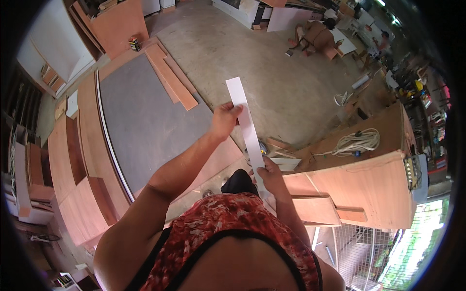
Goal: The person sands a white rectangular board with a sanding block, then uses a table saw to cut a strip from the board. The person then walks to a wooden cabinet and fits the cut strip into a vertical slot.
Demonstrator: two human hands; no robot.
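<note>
A long, narrow white strip [250,136] is held out in front of my body, tilted with its far end to the left. My left hand [227,119] grips it near the far end, thumb on top. Closer to me, my right hand [270,173] is closed around its lower part. The strip's near end drops toward my lap, partly hidden by my right hand. To the left of the strip lies a large grey-topped panel [150,116] with a reddish wood border.
Wooden boards [170,77] lie on the grey panel. At right, a coiled white cable [357,141] rests on a wooden cabinet [359,186]. Another person [315,36] crouches by a white board at the far right. A small can [134,44] stands near the panel's far edge.
</note>
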